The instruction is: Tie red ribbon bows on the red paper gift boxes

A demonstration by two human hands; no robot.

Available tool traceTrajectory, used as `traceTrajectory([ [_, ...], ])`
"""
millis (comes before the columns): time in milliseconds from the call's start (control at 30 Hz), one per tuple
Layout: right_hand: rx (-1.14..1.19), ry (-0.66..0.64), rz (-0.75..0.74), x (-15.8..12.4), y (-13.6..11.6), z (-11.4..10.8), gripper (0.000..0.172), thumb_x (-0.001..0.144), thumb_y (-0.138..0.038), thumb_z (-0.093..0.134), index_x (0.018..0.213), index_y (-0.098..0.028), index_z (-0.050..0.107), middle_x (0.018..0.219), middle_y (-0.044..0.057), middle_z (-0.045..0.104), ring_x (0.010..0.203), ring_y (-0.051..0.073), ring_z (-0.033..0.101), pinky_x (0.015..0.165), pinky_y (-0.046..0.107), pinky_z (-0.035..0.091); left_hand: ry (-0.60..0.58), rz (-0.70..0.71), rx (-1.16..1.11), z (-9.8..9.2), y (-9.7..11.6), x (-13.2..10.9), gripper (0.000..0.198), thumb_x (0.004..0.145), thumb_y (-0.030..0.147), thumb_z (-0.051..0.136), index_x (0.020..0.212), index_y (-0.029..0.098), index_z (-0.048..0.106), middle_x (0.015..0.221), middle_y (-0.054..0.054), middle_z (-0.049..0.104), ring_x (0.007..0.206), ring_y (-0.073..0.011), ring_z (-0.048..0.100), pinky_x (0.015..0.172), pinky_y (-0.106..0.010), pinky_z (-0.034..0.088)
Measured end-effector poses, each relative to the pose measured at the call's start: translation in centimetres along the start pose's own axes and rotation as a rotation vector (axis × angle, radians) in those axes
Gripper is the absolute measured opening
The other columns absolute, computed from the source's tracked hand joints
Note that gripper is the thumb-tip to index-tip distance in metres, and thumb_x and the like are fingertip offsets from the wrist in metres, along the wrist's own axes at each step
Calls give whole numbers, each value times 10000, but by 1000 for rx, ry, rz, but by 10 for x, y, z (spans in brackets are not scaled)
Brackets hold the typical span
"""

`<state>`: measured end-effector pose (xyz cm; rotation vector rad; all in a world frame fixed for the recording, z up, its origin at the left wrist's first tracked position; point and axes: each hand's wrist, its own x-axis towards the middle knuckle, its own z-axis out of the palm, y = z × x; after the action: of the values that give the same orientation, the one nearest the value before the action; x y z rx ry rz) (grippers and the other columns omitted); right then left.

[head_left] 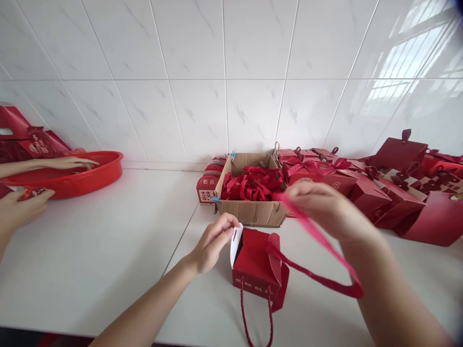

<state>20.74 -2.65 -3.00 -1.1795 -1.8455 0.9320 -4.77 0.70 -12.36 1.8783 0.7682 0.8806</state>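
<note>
A small red gift box [255, 255] stands on the white table, its rope handle hanging toward the front edge. At its left side, my left hand [213, 243] pinches the raised flap [236, 246], which is white inside and has a slot. My right hand [321, 207], slightly blurred, is closed on one end of a red ribbon [318, 236] above the table, right of the box. The ribbon loops down and back to the box's right flap, where it passes through. Behind the box, a cardboard carton [253, 212] holds a heap of red ribbons [253, 183].
Many finished-looking red boxes [372, 193] crowd the right back along the tiled wall. Another red box [207, 188] stands left of the carton. At the far left, another person's hands [27, 207] are at a red basin [90, 176], with more red boxes [14, 125] behind.
</note>
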Motion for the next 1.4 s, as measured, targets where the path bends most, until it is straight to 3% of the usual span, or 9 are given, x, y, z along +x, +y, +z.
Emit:
traceTrajectory([
  [67,37,-183,50,11,4,25,173,788,-318,519,666,-199,543,665,0,496,599,135,446,573,281,372,10,-10,-22,0,-1,0,200,921,351,366,946,186,475,678,26,372,645,-140,343,617,-273,288],
  [167,-8,-293,152,16,11,49,121,766,-236,519,657,-182,519,677,-20,478,606,111,436,540,249,338,-2,-23,-39,-1,-1,0,183,914,333,373,946,183,473,744,5,444,676,-142,380,642,-278,309],
  [667,-93,-251,85,24,36,79,149,791,-230,485,650,-186,473,708,-27,509,621,107,447,555,242,354,-68,31,-72,1,0,-1,131,885,255,389,955,181,471,721,13,467,646,-128,383,614,-265,328],
  [767,-127,-242,29,23,32,74,138,811,-230,487,689,-184,531,774,-4,571,686,128,515,613,250,399,-101,-17,-149,2,-1,-2,129,888,243,419,1000,183,443,712,16,508,609,-115,414,582,-253,346],
  [867,-294,-176,-34,16,21,53,135,830,-205,473,833,-186,606,915,45,629,848,181,568,730,291,432,-21,-29,-224,-3,1,0,161,884,234,464,1036,183,450,653,38,496,571,-103,440,578,-246,362],
  [967,-555,-170,21,3,15,22,175,793,-162,498,909,-197,624,996,71,649,919,222,575,750,325,434,135,58,-331,-17,19,5,144,846,202,497,989,183,496,589,46,514,541,-105,481,590,-253,404],
  [1067,-707,-401,175,-7,15,4,188,703,-228,644,888,-213,676,947,67,679,840,243,609,654,312,435,261,229,-306,-38,58,16,130,799,154,531,926,168,557,546,26,576,546,-120,525,580,-247,427],
  [1233,-710,-580,174,1,22,18,208,627,-377,743,698,-190,685,680,42,655,624,199,587,481,261,349,446,638,-223,-61,132,33,233,706,-13,459,781,101,648,517,14,576,475,-96,554,503,-216,404],
  [1400,-628,-563,125,9,27,25,122,667,-208,640,555,-186,597,553,-3,587,503,127,483,440,239,273,701,796,-101,-60,146,29,283,659,-51,431,706,91,672,604,0,614,471,-95,529,461,-234,352],
])
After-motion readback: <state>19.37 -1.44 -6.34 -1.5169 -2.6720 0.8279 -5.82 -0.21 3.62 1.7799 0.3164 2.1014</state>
